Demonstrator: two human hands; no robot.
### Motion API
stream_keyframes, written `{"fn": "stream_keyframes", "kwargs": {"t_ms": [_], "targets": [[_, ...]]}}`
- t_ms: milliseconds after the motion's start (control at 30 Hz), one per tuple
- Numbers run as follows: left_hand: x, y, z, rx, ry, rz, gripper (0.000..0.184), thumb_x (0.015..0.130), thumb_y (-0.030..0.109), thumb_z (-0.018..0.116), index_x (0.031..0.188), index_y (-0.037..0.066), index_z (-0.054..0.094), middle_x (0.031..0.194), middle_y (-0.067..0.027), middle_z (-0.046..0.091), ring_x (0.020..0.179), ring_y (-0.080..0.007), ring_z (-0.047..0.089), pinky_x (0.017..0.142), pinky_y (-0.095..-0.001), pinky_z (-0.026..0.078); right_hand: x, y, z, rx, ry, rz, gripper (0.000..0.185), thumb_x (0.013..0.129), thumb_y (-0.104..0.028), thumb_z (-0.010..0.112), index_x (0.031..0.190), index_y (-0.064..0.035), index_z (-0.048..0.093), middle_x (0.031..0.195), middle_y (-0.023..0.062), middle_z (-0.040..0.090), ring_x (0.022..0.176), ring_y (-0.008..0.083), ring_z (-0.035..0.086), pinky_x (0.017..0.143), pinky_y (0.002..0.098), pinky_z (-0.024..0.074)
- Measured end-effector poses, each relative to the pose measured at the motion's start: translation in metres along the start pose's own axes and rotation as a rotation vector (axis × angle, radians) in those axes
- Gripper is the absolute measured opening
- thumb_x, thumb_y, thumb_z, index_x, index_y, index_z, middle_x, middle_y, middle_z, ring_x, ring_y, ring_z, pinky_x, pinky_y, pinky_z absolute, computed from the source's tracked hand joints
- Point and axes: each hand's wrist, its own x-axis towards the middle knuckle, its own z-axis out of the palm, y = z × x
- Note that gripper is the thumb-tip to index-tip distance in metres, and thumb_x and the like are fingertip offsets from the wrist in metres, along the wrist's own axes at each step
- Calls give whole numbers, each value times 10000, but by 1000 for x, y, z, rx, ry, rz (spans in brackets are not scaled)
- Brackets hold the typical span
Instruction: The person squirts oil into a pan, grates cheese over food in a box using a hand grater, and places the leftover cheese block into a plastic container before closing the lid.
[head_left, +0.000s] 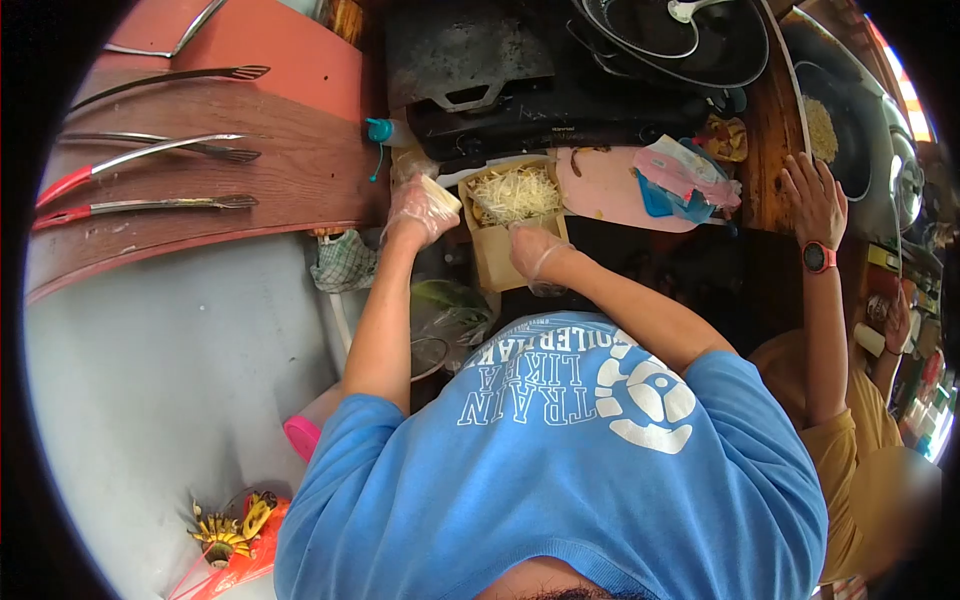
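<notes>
My left hand (418, 212), in a clear plastic glove, is closed around a pale yellow block of cheese (440, 194). Just right of it stands an open cardboard food box (493, 262) heaped with fine shreds of grated cheese (515, 194). My right hand (538, 252), also gloved, grips the box at its near right side, where the flap folds toward me; its fingertips are partly hidden. Behind my left hand is a small clear bottle with a teal cap (379, 130).
A black griddle (470, 55) lies behind the box. Right of it are a pink board (600, 190) and crumpled packaging (685, 175). Several tongs (150, 205) rest on the wooden counter (310, 185). A co-worker's hand (815, 200) with a red watch reaches in at right, near a wok (835, 110).
</notes>
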Motion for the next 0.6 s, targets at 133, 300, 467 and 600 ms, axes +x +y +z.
{"fn": "stream_keyframes", "kwargs": {"t_ms": [133, 300, 467, 600], "targets": [[-29, 11, 13, 19, -183, 112, 1021, 508, 417, 899, 1301, -54, 461, 1237, -258, 597, 1170, -382, 583, 1044, -394, 465, 24, 5, 5, -170, 51, -76, 265, 850, -122, 566, 1003, 73, 659, 914, 262, 692, 910, 360, 706, 790, 420, 557], [-33, 35, 33, -26, -212, 177, 1143, 511, 449, 878, 1358, -100, 340, 1176, -280, 598, 1114, -407, 593, 996, -417, 480, 27, -6, 2, 109, 142, 33, 261, 839, -146, 586, 956, 49, 715, 940, 264, 693, 941, 382, 697, 836, 434, 548], [-24, 43, 24, -22, -308, 99, 1255, 536, 448, 869, 1437, -165, 247, 1268, -281, 588, 1213, -387, 557, 1046, -376, 461, 15, -8, -9, 239, 98, 46, 250, 842, -124, 572, 952, 57, 704, 978, 288, 691, 956, 391, 697, 834, 447, 551], [-20, 48, 7, 5, -304, 78, 1281, 534, 450, 866, 1449, -177, 224, 1261, -273, 599, 1199, -379, 575, 1034, -371, 472, 11, -12, -14, 196, 108, 32, 231, 827, -104, 582, 939, 56, 706, 971, 284, 694, 945, 390, 699, 824, 440, 552]]}}
